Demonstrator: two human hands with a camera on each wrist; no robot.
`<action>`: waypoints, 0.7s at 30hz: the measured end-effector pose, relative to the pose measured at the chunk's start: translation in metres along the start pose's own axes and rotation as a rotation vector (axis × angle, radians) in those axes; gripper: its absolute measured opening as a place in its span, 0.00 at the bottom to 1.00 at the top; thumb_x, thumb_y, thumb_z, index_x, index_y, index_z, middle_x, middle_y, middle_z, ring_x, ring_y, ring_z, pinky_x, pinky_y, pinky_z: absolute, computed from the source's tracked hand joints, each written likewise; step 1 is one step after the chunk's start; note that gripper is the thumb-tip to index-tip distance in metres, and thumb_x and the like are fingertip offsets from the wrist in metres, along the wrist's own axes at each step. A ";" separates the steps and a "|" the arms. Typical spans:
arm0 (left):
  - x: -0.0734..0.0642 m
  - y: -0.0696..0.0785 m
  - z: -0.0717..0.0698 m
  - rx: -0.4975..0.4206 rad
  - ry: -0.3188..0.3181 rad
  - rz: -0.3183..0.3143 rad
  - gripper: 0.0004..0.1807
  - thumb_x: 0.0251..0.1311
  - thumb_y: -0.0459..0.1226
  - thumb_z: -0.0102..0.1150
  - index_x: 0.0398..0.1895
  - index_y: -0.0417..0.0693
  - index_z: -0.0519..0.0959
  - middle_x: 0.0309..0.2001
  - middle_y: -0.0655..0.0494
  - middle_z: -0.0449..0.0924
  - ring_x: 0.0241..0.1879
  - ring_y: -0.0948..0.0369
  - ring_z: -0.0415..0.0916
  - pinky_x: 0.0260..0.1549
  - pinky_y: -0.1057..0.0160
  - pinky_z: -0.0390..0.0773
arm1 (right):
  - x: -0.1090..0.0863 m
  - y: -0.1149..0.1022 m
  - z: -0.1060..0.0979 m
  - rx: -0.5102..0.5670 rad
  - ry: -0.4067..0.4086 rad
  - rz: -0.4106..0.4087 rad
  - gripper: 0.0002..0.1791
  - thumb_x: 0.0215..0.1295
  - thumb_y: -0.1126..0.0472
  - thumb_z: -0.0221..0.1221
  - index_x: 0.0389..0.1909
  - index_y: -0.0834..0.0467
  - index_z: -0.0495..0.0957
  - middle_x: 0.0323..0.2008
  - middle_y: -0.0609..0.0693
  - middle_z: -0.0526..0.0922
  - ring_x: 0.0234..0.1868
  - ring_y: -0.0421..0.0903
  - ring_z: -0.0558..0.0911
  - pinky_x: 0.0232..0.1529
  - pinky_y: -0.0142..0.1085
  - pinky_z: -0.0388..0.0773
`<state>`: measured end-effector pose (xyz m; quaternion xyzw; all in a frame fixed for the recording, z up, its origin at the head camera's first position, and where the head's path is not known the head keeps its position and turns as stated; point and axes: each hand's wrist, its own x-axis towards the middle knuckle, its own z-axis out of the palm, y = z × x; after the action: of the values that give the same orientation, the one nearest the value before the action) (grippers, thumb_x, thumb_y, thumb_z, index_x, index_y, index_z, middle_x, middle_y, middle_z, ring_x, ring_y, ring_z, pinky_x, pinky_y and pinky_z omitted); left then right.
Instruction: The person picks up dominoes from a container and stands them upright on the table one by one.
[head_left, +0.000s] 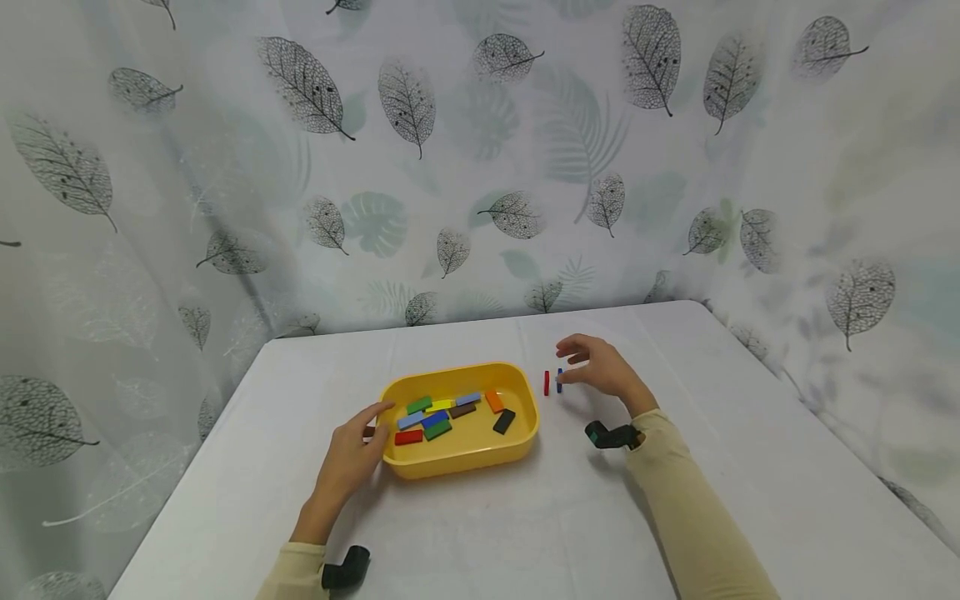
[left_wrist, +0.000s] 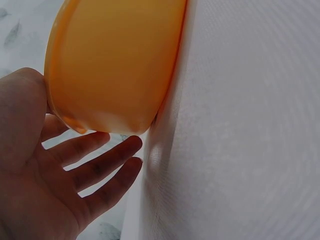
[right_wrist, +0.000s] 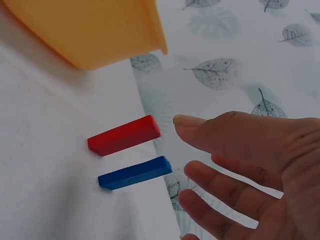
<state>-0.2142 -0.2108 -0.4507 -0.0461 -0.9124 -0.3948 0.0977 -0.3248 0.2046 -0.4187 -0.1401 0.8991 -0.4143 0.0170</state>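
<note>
A yellow plastic tray with low walls holds several small coloured blocks. My left hand is at its left end, touching the rim with thumb and index finger; in the left wrist view the other fingers of this left hand are spread along the outside of the tray wall. To the right of the tray, a red block and a blue block stand upright on the table, side by side with a small gap. My right hand hovers beside the blue block, fingers loosely extended and holding nothing.
Inside the tray lie red, green, blue, yellow, brown and light blue blocks towards the left, with an orange block and a black block towards the right. A white cloth covers the table. Leaf-patterned curtains surround it.
</note>
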 end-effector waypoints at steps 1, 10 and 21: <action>0.000 0.000 0.000 0.000 0.000 0.000 0.22 0.74 0.36 0.53 0.69 0.49 0.78 0.67 0.42 0.76 0.52 0.46 0.81 0.47 0.49 0.85 | 0.000 -0.003 -0.001 -0.004 0.004 -0.013 0.30 0.62 0.63 0.73 0.63 0.65 0.76 0.59 0.62 0.81 0.61 0.62 0.78 0.60 0.57 0.77; 0.000 0.000 -0.001 0.001 0.001 0.003 0.22 0.74 0.36 0.53 0.69 0.49 0.78 0.67 0.42 0.76 0.53 0.45 0.81 0.47 0.48 0.85 | -0.003 -0.036 0.001 0.002 0.051 -0.137 0.29 0.62 0.60 0.73 0.62 0.63 0.78 0.59 0.59 0.82 0.61 0.60 0.78 0.62 0.58 0.74; 0.001 -0.001 0.000 -0.006 -0.004 -0.001 0.22 0.75 0.36 0.53 0.69 0.49 0.78 0.67 0.42 0.76 0.52 0.45 0.81 0.47 0.48 0.85 | -0.008 -0.069 0.026 0.014 0.037 -0.239 0.22 0.64 0.65 0.71 0.59 0.61 0.80 0.55 0.55 0.84 0.58 0.57 0.80 0.61 0.54 0.76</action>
<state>-0.2150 -0.2114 -0.4508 -0.0466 -0.9115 -0.3974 0.0954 -0.2970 0.1448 -0.3848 -0.2385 0.8732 -0.4222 -0.0480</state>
